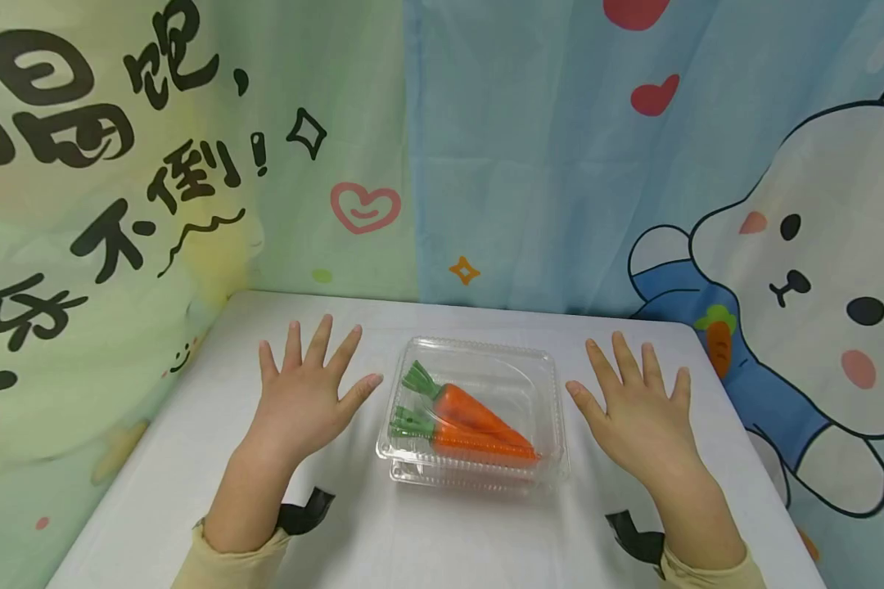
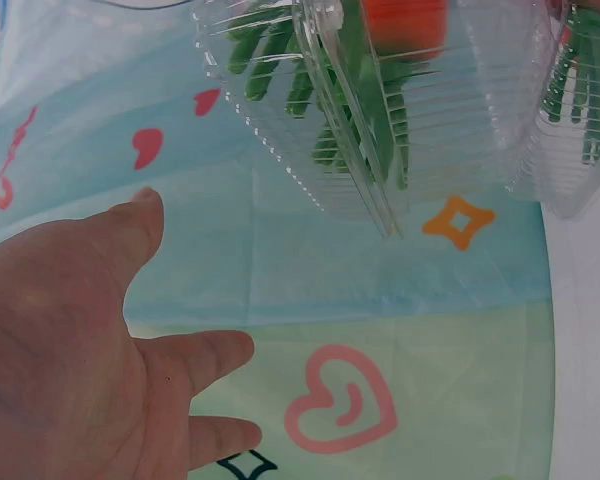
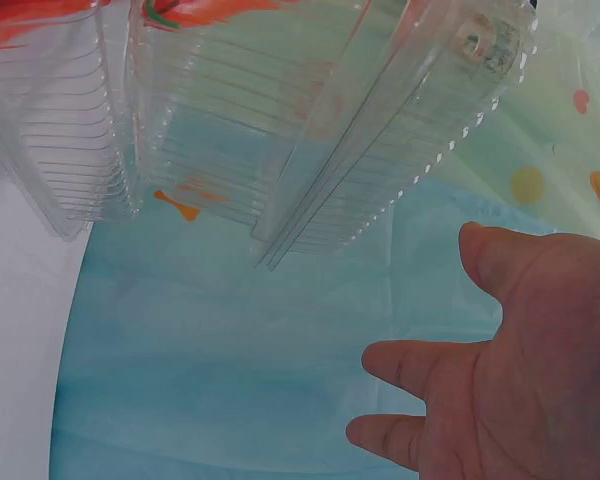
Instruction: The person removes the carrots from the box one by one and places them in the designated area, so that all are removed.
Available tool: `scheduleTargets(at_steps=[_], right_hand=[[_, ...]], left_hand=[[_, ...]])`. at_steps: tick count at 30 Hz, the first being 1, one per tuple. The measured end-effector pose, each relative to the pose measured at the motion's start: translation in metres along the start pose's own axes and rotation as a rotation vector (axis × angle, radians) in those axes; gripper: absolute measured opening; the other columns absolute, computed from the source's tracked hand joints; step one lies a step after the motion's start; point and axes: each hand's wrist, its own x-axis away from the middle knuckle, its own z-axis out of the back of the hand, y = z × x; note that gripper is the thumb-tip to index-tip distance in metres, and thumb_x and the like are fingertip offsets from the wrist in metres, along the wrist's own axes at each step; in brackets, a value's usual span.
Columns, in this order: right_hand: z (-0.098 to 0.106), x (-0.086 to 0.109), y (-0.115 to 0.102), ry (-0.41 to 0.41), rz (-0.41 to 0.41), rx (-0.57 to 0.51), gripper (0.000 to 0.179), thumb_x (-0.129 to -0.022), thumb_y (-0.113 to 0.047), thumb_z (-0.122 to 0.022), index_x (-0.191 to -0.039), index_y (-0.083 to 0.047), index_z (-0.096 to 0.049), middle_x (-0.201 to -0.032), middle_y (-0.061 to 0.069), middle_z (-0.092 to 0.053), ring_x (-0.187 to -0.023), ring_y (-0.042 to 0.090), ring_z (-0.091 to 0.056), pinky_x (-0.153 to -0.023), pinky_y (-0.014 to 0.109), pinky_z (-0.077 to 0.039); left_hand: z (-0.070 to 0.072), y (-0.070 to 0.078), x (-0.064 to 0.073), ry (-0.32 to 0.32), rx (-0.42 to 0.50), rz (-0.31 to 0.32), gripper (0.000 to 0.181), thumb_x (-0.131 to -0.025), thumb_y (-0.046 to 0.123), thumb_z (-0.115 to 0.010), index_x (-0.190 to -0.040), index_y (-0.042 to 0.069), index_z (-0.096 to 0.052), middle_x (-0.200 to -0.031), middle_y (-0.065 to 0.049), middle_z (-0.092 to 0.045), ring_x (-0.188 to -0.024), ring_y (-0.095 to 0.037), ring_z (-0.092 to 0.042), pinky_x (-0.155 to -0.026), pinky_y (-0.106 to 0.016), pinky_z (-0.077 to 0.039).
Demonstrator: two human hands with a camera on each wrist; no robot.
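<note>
A clear plastic clamshell box (image 1: pixel 479 483) lies on the white table, its lid down. Inside it are two orange carrots (image 1: pixel 479 413) with green tops, the tops pointing left. To the left of the box my left hand (image 1: pixel 298 405) is spread, palm down, fingers straight and holding nothing. My right hand (image 1: pixel 641 421) is spread likewise on the other side, its thumb near the box's right edge. In the left wrist view, green carrot tops (image 2: pixel 365 100) show through the ribbed plastic. The right wrist view has the box's ribbed side (image 3: pixel 220 150) beyond the thumb.
The white table (image 1: pixel 442 540) runs back to a hanging cloth (image 1: pixel 516 204) printed with hearts, writing and a cartoon bear. Black straps (image 1: pixel 305 511) stick out at both wrists, by the beige sleeves (image 1: pixel 232 564).
</note>
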Motion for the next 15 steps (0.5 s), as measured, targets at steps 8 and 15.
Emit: scheduleTargets(at_steps=[8, 15], right_hand=[[-0.005, 0.002, 0.004, -0.014, -0.002, -0.021, 0.081, -0.097, -0.069, -0.027, -0.158, -0.017, -0.019, -0.164, 0.023, -0.011, -0.146, 0.054, -0.004, -0.108, 0.077, 0.011], [-0.010, 0.001, 0.008, -0.012, 0.047, -0.219, 0.070, -0.101, -0.059, -0.036, -0.154, -0.014, -0.033, -0.153, 0.023, -0.039, -0.136, 0.049, -0.039, -0.106, 0.072, -0.031]], left_hand=[[-0.002, 0.001, 0.000, -0.006, 0.031, -0.011, 0.080, -0.091, 0.079, -0.021, -0.157, 0.033, -0.021, -0.166, -0.013, -0.014, -0.150, -0.051, -0.001, -0.111, -0.077, 0.005], [-0.016, -0.003, -0.008, -0.018, 0.382, -0.067, 0.068, -0.099, 0.064, -0.031, -0.154, 0.023, -0.035, -0.157, -0.012, -0.037, -0.146, -0.039, -0.030, -0.116, -0.065, -0.022]])
